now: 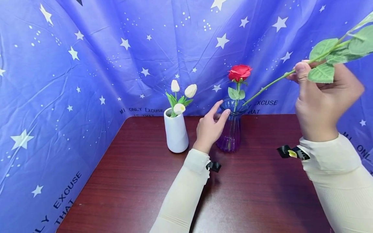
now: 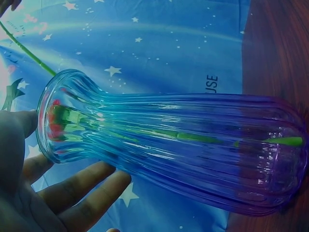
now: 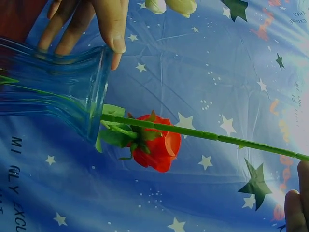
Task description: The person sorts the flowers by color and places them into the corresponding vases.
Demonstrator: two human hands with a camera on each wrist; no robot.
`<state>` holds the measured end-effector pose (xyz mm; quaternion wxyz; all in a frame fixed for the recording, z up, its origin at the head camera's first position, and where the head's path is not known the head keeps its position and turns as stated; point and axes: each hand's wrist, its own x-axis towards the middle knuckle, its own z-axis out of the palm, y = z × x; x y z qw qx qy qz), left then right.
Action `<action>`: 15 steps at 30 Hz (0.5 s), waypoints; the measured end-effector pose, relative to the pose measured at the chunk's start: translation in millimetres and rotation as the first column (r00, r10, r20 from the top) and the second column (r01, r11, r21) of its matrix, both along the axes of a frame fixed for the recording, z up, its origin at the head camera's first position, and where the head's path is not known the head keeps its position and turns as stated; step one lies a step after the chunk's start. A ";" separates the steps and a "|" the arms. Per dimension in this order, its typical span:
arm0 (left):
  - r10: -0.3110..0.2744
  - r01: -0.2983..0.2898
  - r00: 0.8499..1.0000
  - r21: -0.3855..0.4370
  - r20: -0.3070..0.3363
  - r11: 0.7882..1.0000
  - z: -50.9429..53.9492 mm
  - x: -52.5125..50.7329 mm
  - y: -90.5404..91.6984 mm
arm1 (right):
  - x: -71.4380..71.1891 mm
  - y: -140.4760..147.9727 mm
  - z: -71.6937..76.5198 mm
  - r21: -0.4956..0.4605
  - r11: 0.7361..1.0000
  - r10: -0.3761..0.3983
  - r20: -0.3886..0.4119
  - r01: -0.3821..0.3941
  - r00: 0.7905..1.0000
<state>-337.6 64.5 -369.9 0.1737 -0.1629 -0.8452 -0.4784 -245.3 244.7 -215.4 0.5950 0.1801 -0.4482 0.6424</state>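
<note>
A ribbed glass vase (image 1: 230, 136), blue above and purple below, stands upright on the table with a red rose (image 1: 240, 72) in it. My left hand (image 1: 210, 127) is at the vase's left side; its thumb and fingers touch near the rim, the fingers fairly straight in the left wrist view. Raised at the right, my right hand (image 1: 323, 97) pinches a long green leafy stem (image 1: 271, 84) between thumb and fingers. That stem slants down, its lower end at the vase's mouth (image 3: 99, 101); whether it is inside I cannot tell. Its upper end runs out of view.
A white vase (image 1: 176, 136) with white tulips (image 1: 190, 91) stands left of the glass vase, close to my left forearm. Behind the dark red table (image 1: 140, 181) hangs a blue star-patterned cloth (image 1: 163, 38), which also covers the left side.
</note>
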 end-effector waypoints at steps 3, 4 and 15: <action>-0.007 0.007 1.000 -0.004 0.005 1.000 -0.1 0.0 0.3 | -1.8 -1.7 0.0 0.009 1.000 -0.005 0.001 0.005 1.000; -0.008 0.008 1.000 -0.006 0.005 1.000 -0.3 0.1 0.4 | -2.5 -2.5 0.3 0.012 1.000 -0.007 -0.001 0.007 1.000; -0.001 0.002 1.000 -0.012 0.011 1.000 -1.2 -1.8 -0.7 | -8.3 -15.2 0.5 0.083 0.997 0.000 0.014 -0.001 1.000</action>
